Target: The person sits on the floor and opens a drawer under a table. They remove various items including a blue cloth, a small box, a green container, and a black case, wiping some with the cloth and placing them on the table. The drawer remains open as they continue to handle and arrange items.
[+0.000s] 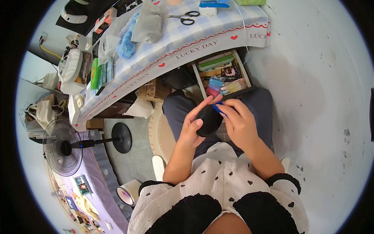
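Note:
My left hand (194, 128) holds a smooth black oval object (209, 120) above my lap, thumb on its near side and fingers along its far left edge. It could be a computer mouse; the view does not settle it. My right hand (241, 124) pinches a small blue piece (218, 107), perhaps cloth or sponge, against the object's upper right end. Just beyond both hands, an open drawer (249, 78) holds a green case (216, 62), pens and small wrapped packets in blue, purple and pink (214, 84).
A table with a checked cloth (187, 35) spans the far side, bearing black-handled scissors (187, 18), a grey pouch (148, 25) and a blue fluffy item (127, 44). A standing fan (62, 147) is at left, a waste bin (128, 191) below it. A wall (318, 102) rises at right.

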Demonstrator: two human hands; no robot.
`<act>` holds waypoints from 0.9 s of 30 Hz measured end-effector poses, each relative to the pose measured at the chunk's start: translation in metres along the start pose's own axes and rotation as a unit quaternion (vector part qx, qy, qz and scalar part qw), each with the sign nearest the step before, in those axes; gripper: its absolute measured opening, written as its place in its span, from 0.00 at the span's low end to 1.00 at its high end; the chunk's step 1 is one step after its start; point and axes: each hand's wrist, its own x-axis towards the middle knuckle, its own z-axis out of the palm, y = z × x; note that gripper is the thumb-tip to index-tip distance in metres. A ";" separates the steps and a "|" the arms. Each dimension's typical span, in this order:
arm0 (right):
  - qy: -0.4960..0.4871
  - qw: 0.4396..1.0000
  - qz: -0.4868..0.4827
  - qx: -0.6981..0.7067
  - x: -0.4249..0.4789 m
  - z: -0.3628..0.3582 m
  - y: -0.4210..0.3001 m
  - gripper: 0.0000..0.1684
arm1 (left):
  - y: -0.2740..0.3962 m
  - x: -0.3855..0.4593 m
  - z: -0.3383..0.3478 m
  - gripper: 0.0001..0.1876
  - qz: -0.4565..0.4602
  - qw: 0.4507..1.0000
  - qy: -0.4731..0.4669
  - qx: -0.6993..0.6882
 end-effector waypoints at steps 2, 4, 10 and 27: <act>-0.039 0.996 0.052 0.066 -0.008 -0.003 0.006 0.12 | 0.004 0.001 -0.005 0.38 0.036 0.997 0.017 -0.065; -0.044 0.986 0.099 0.127 -0.014 -0.008 0.010 0.08 | 0.014 0.005 -0.010 0.35 0.049 0.986 0.034 -0.153; -0.004 0.977 0.181 0.110 -0.017 -0.019 0.022 0.08 | 0.053 0.046 -0.024 0.30 0.084 0.950 0.097 -0.284; -0.030 0.970 0.220 0.096 -0.059 -0.035 0.045 0.10 | 0.114 0.247 -0.071 0.18 0.313 0.742 0.290 0.517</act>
